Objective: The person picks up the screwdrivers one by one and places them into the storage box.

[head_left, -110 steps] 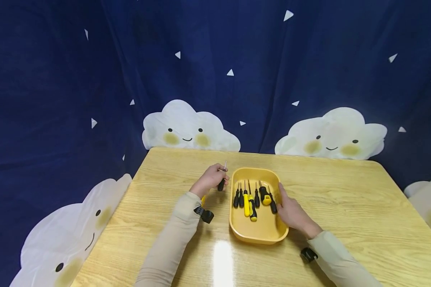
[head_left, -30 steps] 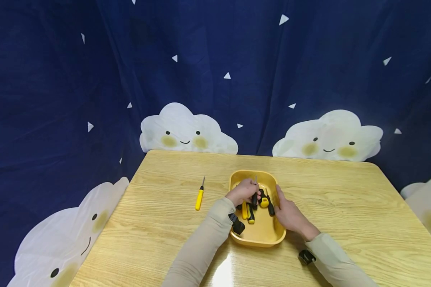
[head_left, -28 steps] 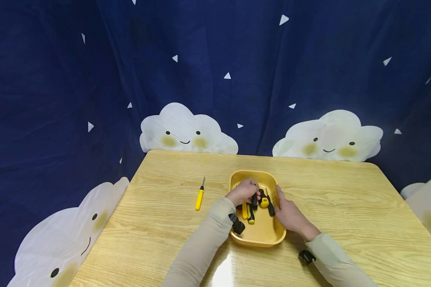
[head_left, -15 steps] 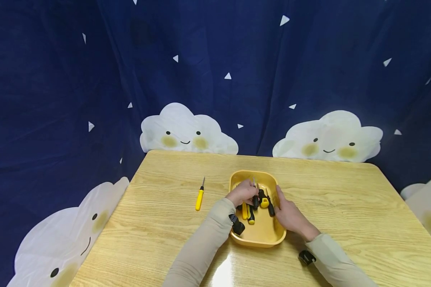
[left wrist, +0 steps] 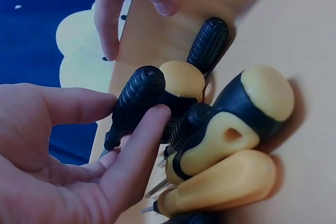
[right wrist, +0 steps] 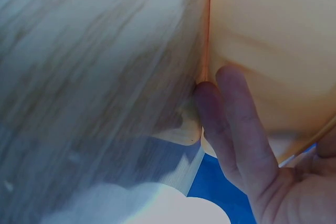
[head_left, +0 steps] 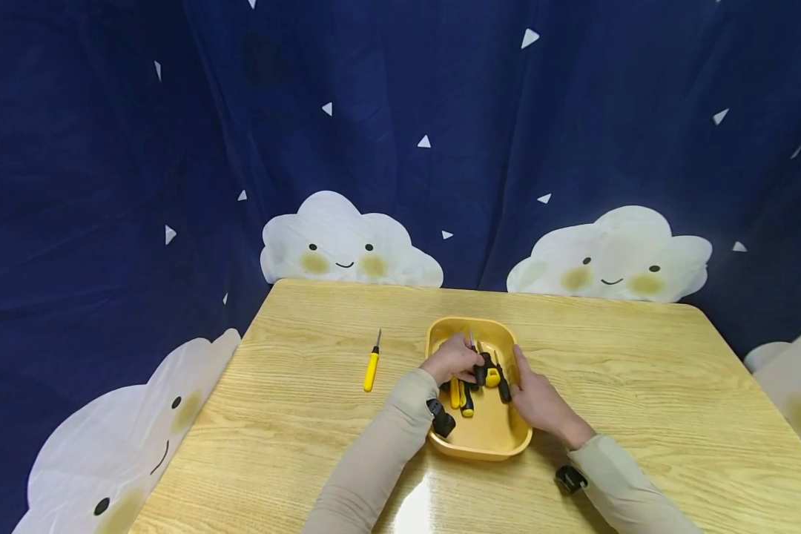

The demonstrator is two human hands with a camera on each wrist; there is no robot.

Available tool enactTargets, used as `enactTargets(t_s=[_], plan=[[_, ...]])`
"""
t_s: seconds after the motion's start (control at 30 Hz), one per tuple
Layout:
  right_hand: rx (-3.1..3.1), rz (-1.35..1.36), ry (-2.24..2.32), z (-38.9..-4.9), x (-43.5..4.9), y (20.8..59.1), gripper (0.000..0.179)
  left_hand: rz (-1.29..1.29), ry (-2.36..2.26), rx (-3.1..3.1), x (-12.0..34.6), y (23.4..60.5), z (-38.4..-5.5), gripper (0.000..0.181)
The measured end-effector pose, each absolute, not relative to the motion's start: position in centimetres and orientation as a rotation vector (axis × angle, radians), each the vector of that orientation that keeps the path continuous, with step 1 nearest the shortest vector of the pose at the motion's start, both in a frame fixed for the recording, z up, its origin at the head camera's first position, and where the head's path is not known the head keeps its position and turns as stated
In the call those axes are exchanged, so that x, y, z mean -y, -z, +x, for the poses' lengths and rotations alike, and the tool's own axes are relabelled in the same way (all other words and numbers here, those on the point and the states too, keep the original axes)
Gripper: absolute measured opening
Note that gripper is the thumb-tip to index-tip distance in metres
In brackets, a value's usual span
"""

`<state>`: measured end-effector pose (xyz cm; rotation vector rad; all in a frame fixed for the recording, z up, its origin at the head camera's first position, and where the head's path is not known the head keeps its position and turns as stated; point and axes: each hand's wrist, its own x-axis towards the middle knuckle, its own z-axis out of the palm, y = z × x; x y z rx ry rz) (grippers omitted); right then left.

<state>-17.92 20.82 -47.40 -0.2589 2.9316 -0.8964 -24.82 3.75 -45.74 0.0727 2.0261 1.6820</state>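
Observation:
Inside the yellow plastic bin (head_left: pixel 478 451), my left hand (head_left: pixel 452 359) pinches a screwdriver (left wrist: pixel 137 98) by its black handle, between thumb and fingers. Its shaft points toward the far end of the bin. In the left wrist view the handle overlaps a stubby yellow-and-black screwdriver (left wrist: pixel 182 77). My right hand (head_left: pixel 541 400) holds the bin's right wall, one digit inside and the others outside. Beside the left hand lie a yellow screwdriver (left wrist: pixel 226 182), a black-and-yellow one (left wrist: pixel 252 103) and, farther right, a black one (head_left: pixel 504 391). My left hand hides other handles.
A yellow-handled screwdriver (head_left: pixel 371 371) lies on the wooden table (head_left: pixel 294 415), left of the bin. Behind the table hangs a dark blue curtain (head_left: pixel 387 89) with cloud prints.
Earlier my left hand held a black screwdriver above the table left of the bin; now it is inside the bin. Over the last second the held handle shifted slightly right. My right hand stays put.

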Motion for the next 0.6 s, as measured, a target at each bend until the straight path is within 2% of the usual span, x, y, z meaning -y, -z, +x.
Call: enactTargets(t_s=[0.37,0.6], plan=[[-2.931,-0.252,0.892,-17.88,-20.78,47.42,0.070,0.009,-1.674,-2.078,-3.97,45.74,-24.67,0.038],[-2.948,-0.260,0.871,-17.89,-20.83,47.47,0.070,0.002,-1.700,-2.094,-4.10,45.31,-24.70,0.019]])
